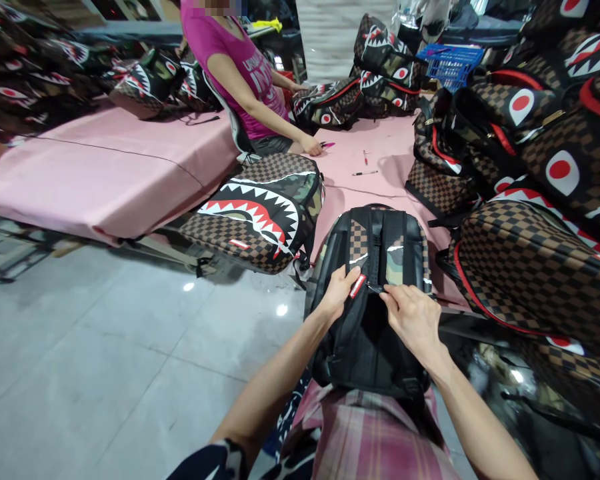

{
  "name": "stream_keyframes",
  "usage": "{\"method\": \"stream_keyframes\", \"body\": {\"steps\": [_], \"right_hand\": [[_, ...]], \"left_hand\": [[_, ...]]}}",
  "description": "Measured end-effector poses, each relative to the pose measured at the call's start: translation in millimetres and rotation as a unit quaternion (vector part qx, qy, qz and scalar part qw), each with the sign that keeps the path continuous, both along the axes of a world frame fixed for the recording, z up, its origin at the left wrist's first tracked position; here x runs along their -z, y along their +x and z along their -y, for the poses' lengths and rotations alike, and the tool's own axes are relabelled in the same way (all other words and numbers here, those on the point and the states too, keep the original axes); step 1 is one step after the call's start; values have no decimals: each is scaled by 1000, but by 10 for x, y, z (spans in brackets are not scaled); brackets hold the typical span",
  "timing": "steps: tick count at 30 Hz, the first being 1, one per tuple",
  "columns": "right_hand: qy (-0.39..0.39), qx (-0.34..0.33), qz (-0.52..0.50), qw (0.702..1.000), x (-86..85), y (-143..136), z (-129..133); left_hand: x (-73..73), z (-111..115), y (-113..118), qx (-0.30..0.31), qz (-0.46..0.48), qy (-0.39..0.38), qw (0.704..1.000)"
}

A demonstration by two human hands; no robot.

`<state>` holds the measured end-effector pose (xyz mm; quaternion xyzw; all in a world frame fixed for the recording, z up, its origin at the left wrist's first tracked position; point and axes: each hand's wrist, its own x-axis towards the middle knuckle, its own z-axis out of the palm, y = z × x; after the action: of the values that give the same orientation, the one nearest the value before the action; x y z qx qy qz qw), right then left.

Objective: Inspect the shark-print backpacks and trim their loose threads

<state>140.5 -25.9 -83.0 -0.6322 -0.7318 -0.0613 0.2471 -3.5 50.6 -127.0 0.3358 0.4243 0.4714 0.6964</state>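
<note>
A black backpack [365,333] rests on my lap against the table edge, its back panel and shoulder straps facing up. My left hand [337,293] is closed on its left shoulder strap [359,243], thumb beside a small red label [357,286]. In the closed fingers of my right hand [414,317] is a small dark pointed tool [375,288], apparently thread snips, its tip close to the label. Just left of this bag, a brown checkered backpack [250,213] with a shark-mouth print lies partly over the table edge.
Piled checkered backpacks [545,260] crowd the right side. Across the pink-covered table [375,143], a co-worker [240,73] sits with one hand by pink-handled snips [327,145]. A pen [365,173] lies nearby. A blue basket [450,65] stands behind. Tiled floor [145,347] shows at left.
</note>
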Motion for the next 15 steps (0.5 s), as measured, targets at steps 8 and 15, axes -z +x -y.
{"method": "stream_keyframes", "body": {"steps": [8, 15], "right_hand": [[-5, 1, 23, 1000, -39, -16, -32], [-35, -11, 65, 997, -149, 15, -16]], "left_hand": [[7, 0, 6, 2, -25, 38, 999], [6, 14, 16, -4, -50, 60, 997]]}}
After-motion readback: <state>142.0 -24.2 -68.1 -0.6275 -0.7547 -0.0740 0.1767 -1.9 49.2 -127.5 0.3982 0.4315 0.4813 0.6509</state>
